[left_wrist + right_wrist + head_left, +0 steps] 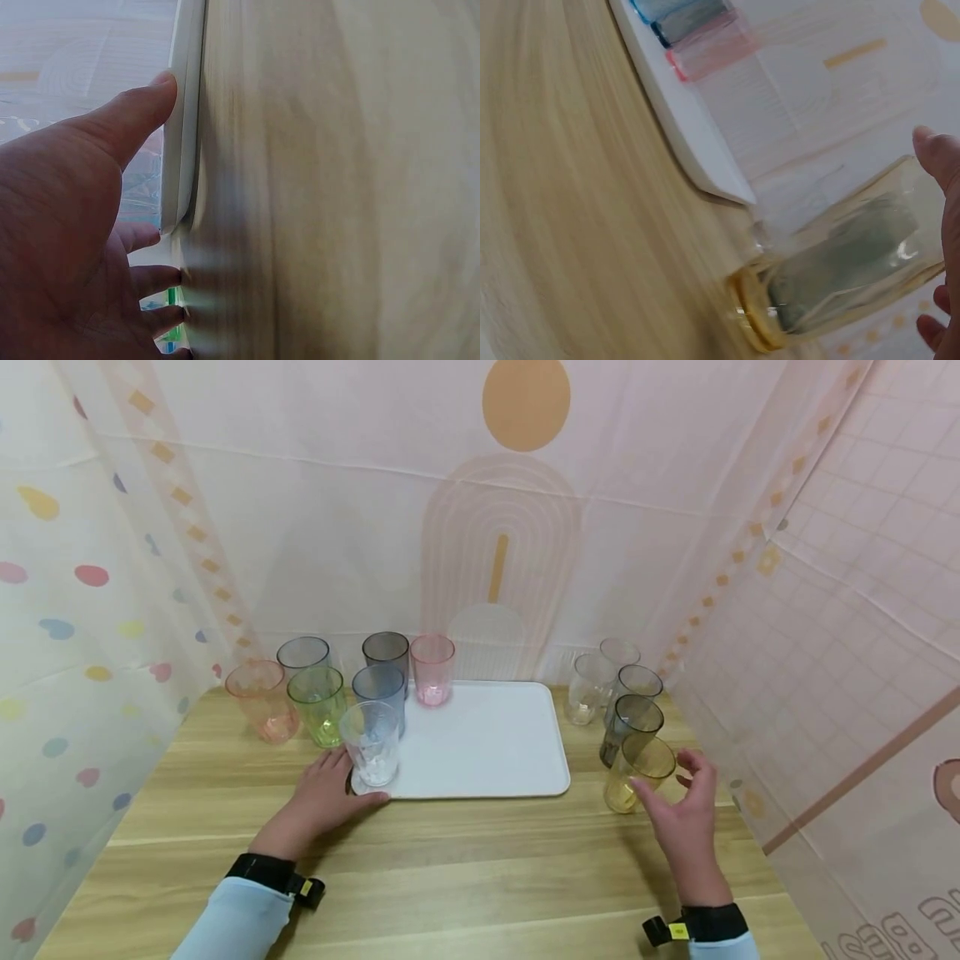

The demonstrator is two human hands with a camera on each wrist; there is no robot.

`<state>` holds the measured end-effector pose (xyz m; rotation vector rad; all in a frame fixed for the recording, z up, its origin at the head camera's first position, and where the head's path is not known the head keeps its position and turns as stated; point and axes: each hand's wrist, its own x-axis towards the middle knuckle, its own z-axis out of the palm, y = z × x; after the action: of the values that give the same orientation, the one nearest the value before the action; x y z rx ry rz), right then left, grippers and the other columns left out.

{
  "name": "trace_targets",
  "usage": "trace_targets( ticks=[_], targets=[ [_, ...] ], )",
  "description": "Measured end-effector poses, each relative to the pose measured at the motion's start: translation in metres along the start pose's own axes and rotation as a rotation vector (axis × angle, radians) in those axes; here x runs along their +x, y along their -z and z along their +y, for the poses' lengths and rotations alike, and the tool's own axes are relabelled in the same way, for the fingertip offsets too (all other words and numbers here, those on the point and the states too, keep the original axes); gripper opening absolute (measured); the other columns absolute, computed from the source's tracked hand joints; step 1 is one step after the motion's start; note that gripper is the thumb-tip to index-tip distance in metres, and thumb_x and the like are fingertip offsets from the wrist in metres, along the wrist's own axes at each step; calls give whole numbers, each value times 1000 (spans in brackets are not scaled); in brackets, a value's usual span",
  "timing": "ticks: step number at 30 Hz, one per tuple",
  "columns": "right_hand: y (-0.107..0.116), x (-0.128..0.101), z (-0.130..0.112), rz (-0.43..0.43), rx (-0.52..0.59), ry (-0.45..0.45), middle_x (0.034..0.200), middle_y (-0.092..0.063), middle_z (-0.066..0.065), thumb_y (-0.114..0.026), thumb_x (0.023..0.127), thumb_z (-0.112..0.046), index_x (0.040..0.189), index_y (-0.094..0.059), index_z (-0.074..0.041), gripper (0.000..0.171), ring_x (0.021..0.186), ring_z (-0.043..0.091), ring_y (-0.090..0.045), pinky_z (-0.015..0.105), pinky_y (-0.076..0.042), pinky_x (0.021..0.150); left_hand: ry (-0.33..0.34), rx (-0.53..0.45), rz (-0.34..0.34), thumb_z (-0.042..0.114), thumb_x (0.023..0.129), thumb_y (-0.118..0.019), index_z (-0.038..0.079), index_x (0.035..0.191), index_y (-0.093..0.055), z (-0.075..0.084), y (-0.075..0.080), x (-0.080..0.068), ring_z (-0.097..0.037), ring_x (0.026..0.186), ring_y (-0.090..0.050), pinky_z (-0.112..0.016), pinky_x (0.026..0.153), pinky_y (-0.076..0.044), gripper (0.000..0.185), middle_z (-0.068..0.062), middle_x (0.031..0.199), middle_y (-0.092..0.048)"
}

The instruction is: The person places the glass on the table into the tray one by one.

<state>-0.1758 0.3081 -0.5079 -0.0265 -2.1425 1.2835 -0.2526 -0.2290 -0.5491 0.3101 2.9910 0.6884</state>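
Note:
My left hand (pixel 330 785) lies flat on the wooden table (pixel 465 868) at the front-left corner of a white tray (pixel 495 752). In the left wrist view its thumb (pixel 146 105) touches the tray's rim (pixel 184 112). A clear cup (pixel 371 745) stands on that corner, just beyond the fingers. My right hand (pixel 678 793) hovers open beside a yellow cup (pixel 636 772) on the table right of the tray. In the right wrist view the yellow cup (pixel 840 277) sits between thumb (pixel 939 157) and fingers, with no firm grip showing.
A pink cup (pixel 432 668), a blue cup (pixel 379 689) and a dark grey cup (pixel 386 652) stand at the tray's far left. Orange (pixel 261 700), green (pixel 318 703) and grey (pixel 303 653) cups stand left of it. Several clear and grey cups (pixel 630 718) line the right side. Cloth walls enclose the table.

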Motion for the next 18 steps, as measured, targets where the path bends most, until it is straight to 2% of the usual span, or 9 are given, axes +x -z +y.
trace_targets(
  ticks=[4,8,11,14,18],
  targets=[
    [-7,1,5,-64,37,-156,154,-47,19,-95,89,-10,162,-33,1,97,144,30,-45,39,-39,115,-6,7,2,75,92,-77,-14,166,-29,0,0,0,-68,155,-24,-81,125,-20,126,-42,170,-29],
    [-13,1,10,-93,50,-239,153,-47,18,-94,91,-14,166,-28,-4,100,143,28,-46,47,-40,118,-16,2,8,74,91,-77,-15,166,-30,-1,1,-1,-68,154,-24,-81,124,-21,125,-42,169,-30],
    [-17,0,13,-95,46,-251,148,-49,19,-93,93,-13,165,-29,-3,96,138,28,-49,46,-43,115,-16,-12,17,73,91,-79,-14,166,-31,0,2,-3,-68,154,-25,-81,124,-21,124,-42,170,-30],
    [-18,-1,13,-89,40,-244,145,-51,19,-91,94,-13,162,-32,-2,90,134,27,-51,36,-44,109,-16,-12,17,71,91,-80,-15,164,-32,2,3,-3,-69,154,-26,-82,124,-22,123,-42,169,-31],
    [-18,-2,10,-89,33,-236,146,-52,19,-90,95,-13,162,-34,-1,89,134,27,-52,31,-44,104,-15,7,12,73,91,-79,-16,164,-32,3,3,-4,-68,153,-27,-81,124,-24,124,-42,168,-32]
  ],
)
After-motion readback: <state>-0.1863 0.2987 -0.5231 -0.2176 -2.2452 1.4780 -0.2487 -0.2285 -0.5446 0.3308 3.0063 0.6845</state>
